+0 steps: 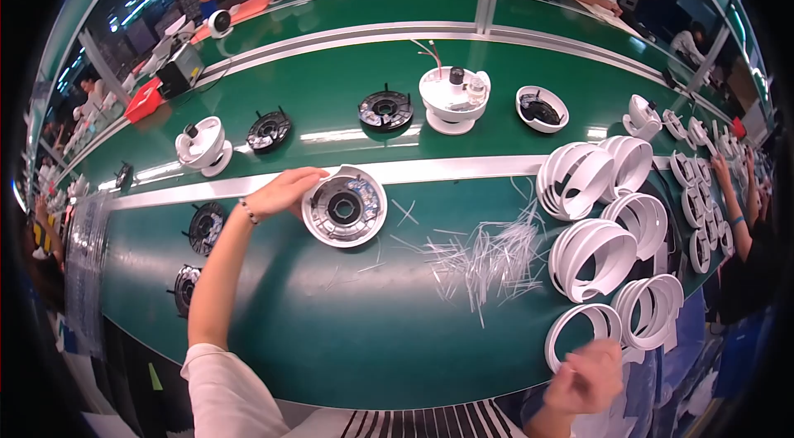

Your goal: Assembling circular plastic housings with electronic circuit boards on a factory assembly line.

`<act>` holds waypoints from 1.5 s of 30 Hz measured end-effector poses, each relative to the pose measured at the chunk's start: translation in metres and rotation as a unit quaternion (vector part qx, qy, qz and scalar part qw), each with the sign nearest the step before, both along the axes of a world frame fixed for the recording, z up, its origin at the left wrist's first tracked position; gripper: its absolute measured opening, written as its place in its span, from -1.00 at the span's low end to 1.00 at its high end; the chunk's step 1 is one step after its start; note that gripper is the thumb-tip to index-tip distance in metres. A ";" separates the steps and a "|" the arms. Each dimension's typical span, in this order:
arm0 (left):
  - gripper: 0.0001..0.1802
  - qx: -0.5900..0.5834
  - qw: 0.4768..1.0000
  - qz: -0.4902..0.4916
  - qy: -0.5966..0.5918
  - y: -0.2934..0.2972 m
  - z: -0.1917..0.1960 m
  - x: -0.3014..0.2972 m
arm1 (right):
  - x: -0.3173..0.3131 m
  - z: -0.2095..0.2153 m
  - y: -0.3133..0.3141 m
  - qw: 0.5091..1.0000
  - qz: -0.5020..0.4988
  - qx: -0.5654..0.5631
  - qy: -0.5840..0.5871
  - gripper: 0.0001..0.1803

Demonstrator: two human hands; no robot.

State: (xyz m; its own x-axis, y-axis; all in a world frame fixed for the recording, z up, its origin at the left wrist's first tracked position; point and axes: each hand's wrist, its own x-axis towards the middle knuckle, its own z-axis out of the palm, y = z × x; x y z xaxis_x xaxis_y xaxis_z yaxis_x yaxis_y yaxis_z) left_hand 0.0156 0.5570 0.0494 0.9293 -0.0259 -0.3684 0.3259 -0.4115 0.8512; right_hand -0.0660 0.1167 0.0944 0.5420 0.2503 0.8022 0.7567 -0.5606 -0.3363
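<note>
My left hand (285,192) grips the left rim of a round white housing (374,227), held over the green bench. Inside the housing sits a silvery ring-shaped part with a dark round middle and bits of circuit board. At the lower right, my right hand (585,378) is smeared by motion, its fingers seemingly curled. It is beside a white plastic ring (552,339), partly covering it; whether they touch I cannot tell. Loose clear plastic strips (484,260) lie scattered between my hands.
Stacked white rings (556,260) stand on the right. Black round assemblies (207,229) lie at the left. Across a white rail (463,167) are white camera-like units (453,99) and more black assemblies (385,110). Other people work behind and at both sides.
</note>
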 end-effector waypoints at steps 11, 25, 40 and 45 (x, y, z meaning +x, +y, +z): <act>-0.59 0.474 0.861 -0.011 -0.186 -0.043 0.011 0.181 | 0.012 -0.043 -0.054 0.932 -0.193 -0.062 0.302 -0.69; -0.54 0.409 0.875 0.085 -0.246 -0.027 -0.029 0.238 | 0.029 -0.053 -0.045 0.931 -0.142 -0.111 0.317 -0.50; -0.75 -0.108 0.920 0.068 -0.372 -0.102 0.052 0.065 | -0.027 0.006 -0.033 0.953 -0.294 0.025 0.072 -0.75; -0.70 -0.252 0.912 0.094 -0.308 -0.128 0.055 0.025 | -0.064 0.000 0.001 0.965 -0.140 0.195 -0.108 -0.63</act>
State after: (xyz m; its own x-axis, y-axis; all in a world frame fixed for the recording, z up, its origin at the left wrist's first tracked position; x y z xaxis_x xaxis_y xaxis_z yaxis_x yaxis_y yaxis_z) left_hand 0.0406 0.4285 0.1046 0.9613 0.1332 0.2412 -0.2548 0.0968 0.9621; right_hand -0.1295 0.1181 0.0947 0.3550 -0.2253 0.9073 0.6698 -0.6158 -0.4149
